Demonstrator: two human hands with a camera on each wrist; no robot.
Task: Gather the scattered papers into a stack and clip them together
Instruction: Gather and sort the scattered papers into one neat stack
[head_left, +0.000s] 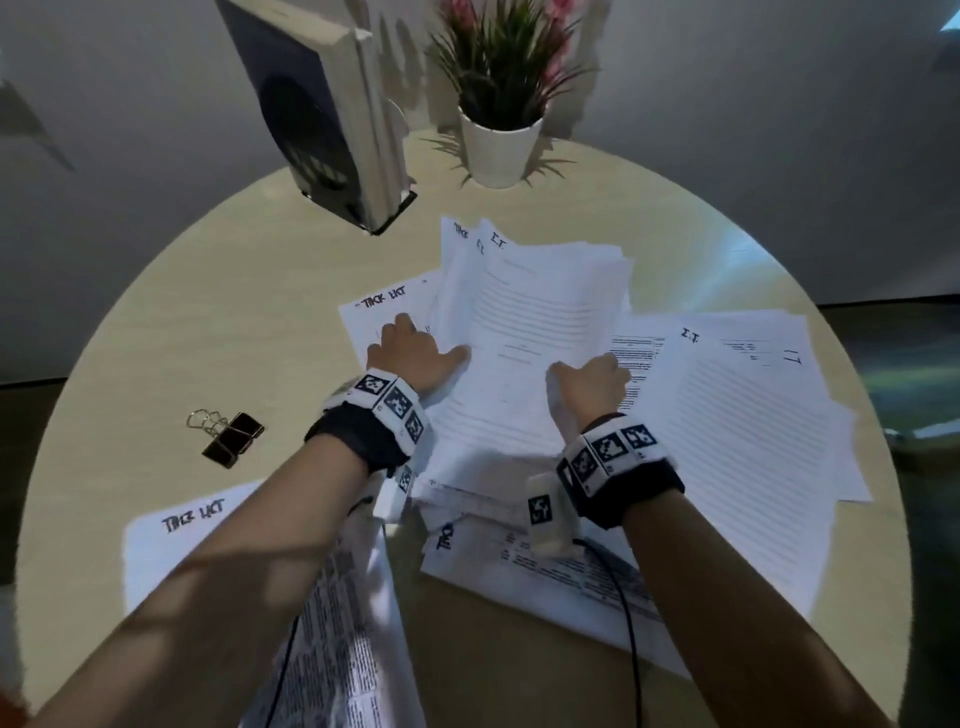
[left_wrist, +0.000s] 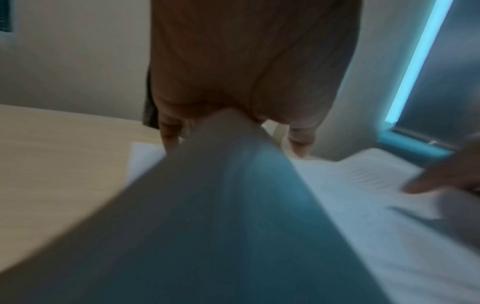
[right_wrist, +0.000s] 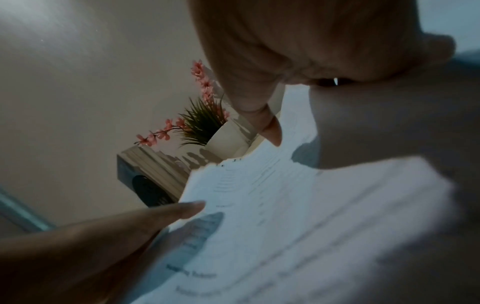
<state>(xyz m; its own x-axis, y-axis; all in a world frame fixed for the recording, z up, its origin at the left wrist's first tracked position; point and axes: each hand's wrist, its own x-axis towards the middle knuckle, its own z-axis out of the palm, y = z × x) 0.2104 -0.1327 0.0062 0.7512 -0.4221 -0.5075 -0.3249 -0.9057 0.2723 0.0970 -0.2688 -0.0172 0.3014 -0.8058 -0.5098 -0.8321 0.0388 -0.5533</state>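
A bundle of white papers lies fanned at the middle of the round table. My left hand pinches its left edge, thumb on top. My right hand grips its right side, with the thumb pressed on the top sheet. In the left wrist view the paper runs up between my thumb and fingers. More sheets lie loose: a lined pile at the right, a "Task list" sheet near left, printed pages under my right wrist. A black binder clip sits apart, left of my left wrist.
A grey speaker-like box stands at the back left. A white pot with a pink-flowered plant stands at the back centre. A black cable trails from my right wrist across the near papers.
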